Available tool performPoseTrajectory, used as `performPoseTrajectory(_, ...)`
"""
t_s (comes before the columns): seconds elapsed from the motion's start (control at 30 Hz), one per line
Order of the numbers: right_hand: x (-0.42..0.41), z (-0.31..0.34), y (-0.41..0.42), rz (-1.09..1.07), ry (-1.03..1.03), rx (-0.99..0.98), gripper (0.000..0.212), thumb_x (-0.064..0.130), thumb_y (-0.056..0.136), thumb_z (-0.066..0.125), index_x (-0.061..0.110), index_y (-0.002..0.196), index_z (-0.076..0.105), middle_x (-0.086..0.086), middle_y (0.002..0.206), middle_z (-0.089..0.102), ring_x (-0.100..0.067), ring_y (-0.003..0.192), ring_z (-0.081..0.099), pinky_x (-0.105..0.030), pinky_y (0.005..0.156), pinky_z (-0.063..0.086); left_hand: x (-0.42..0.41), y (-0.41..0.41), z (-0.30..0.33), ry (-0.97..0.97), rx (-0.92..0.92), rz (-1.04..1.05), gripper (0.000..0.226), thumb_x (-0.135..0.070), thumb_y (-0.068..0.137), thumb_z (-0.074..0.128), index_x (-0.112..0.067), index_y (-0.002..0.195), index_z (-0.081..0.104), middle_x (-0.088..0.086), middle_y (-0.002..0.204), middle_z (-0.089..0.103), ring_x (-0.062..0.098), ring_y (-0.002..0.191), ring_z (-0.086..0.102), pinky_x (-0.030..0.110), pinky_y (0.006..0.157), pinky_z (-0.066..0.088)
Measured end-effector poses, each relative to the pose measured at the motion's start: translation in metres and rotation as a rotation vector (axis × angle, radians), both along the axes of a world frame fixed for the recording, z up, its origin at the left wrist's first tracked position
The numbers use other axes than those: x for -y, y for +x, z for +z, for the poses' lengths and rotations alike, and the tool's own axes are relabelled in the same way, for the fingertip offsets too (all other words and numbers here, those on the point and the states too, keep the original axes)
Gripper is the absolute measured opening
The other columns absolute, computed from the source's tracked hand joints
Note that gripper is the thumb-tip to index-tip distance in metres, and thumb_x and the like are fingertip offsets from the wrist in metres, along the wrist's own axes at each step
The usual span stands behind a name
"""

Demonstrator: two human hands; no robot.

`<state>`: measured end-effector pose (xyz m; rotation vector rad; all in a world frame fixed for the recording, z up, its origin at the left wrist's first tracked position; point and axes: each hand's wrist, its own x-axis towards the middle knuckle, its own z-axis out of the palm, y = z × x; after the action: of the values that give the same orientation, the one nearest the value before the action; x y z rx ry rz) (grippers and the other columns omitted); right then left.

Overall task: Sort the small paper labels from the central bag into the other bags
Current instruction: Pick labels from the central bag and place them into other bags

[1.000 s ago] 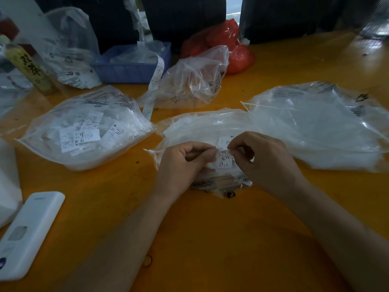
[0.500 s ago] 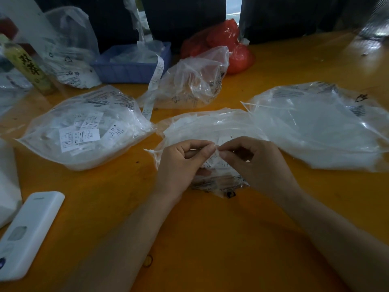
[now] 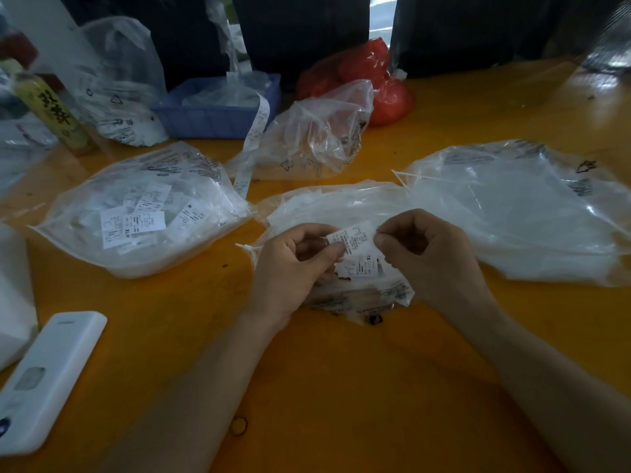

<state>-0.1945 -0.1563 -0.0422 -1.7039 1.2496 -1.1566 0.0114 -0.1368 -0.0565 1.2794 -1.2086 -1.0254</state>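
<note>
Both hands' grip pinches a label [image 3: 355, 237] over the central bag [image 3: 327, 206] of labels.

Labels, central bag and side bags

A white printed label [image 3: 353, 237] is pinched between the left hand [image 3: 293, 268] and right hand [image 3: 430, 257], above the crumpled clear central bag [image 3: 341, 206]; label-filled bag [image 3: 143, 213] lies left of the hands, another clear bag [image 3: 519, 213] right.

Head view: the left hand [image 3: 290, 268] and right hand [image 3: 430, 257] are pinching opposite ends of a small paper label [image 3: 355, 238] above the central bag [image 3: 334, 206], which is lying between the left bag [image 3: 143, 213] and right bag [image 3: 519, 213] on the orange table [image 3: 341, 387].
</note>
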Motion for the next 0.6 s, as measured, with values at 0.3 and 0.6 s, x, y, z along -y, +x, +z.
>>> performPoseTrajectory(0.3, -0.001, 0.009, -0.005, -0.035, -0.032, 0.041, 0.008, 0.019, 0.094, 0.071, 0.025, 0.091, 0.067, 0.012, 0.077, 0.07, -0.007, 0.068, 0.067, -0.012, 0.061, 0.052, 0.009, 0.045, 0.017, -0.153, 0.122, 0.369, 0.026, -0.014, 0.092, 0.079, -0.031, 0.111, 0.072, -0.016, 0.095, 0.08, 0.01, 0.081, 0.079, 0.024, 0.07, 0.064)
performPoseTrajectory(0.6, -0.008, 0.009, 0.0, 0.051, -0.095, 0.028, 0.013, 0.021, 0.093, 0.07, 0.032, 0.09, 0.064, 0.011, 0.079, 0.069, -0.011, 0.068, 0.068, -0.019, 0.063, 0.056, 0.016, 0.157, 0.017, -0.024, 1.108, 0.848, 0.025, -0.004, 0.101, 0.058, -0.003, 0.117, 0.077, 0.023, 0.117, 0.073, 0.044, 0.105, 0.065, 0.053, 0.093, 0.052)
